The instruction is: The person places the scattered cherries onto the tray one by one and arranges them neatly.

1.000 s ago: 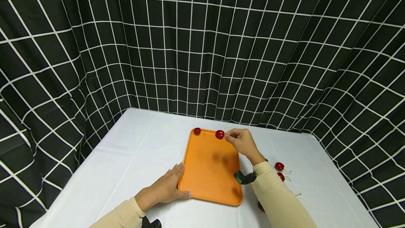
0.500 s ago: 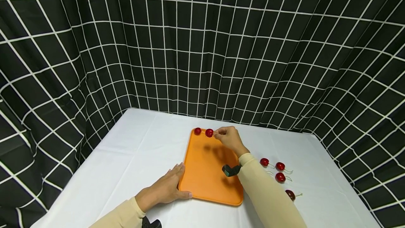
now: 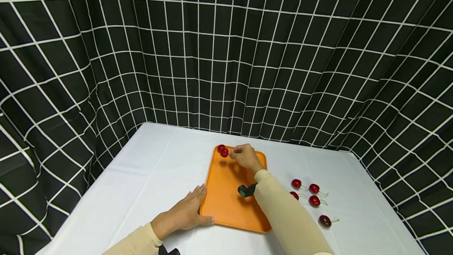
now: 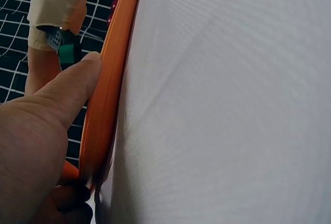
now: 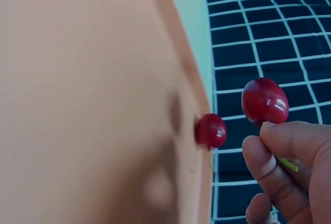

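My right hand [image 3: 245,157] pinches a red cherry [image 3: 224,152] by its stem between thumb and fingertips. Held above the far end of an orange tray [image 3: 235,211], it shows clear of the surface in the right wrist view. Another red cherry [image 5: 211,131] lies in the tray's far left corner; from the head view the held one partly overlaps it. My left hand [image 3: 185,209] rests at the tray's near left corner, fingers straight along the left side and thumb at the front edge. The left wrist view shows a finger [image 4: 77,81] touching the outer rim.
To the right of the tray, several stemmed cherries lie on the white cloth [image 3: 159,160], among them a red cherry [image 3: 314,201] and a darker cherry [image 3: 325,221]. A black curtain [image 3: 226,62] with white grid lines surrounds the table's back and sides.
My right hand has carried the held cherry leftward across the tray's far end, close to the corner cherry. Its arm has uncovered the cherries at right. The left hand stays in place.
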Available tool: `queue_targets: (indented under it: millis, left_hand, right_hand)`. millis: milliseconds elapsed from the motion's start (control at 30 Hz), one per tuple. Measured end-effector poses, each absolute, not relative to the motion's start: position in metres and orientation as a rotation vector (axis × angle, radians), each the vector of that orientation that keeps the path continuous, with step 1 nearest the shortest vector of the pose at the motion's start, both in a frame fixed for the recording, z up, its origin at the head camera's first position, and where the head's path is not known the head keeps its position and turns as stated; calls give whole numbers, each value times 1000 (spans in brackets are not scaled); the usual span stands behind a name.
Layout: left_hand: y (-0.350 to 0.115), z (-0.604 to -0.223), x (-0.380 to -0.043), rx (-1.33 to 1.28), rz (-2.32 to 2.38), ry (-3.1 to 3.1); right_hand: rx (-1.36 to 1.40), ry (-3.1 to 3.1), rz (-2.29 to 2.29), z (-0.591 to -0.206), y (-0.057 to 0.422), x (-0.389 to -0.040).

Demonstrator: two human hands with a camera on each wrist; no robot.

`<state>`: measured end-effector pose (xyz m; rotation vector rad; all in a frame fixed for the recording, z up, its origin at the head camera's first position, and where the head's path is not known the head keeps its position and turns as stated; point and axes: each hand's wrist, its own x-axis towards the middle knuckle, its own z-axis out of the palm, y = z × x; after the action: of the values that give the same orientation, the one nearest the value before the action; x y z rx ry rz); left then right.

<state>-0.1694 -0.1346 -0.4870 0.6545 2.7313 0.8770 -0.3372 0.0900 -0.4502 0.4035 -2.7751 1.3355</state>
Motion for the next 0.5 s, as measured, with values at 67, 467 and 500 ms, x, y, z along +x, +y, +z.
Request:
queue_targets:
  millis: [67, 467, 500]
  left_hand:
    - [-135, -487, -169, 648, 883, 2729]
    - [-134, -487, -168, 657, 877, 2731]
    - [-134, -487, -168, 658, 873, 2733]
  right_hand:
    - [378, -2791, 1325, -455, 86, -340]
    - [212, -2877, 1338, -473, 73, -352]
    - [210, -2881, 1342, -474, 72, -353]
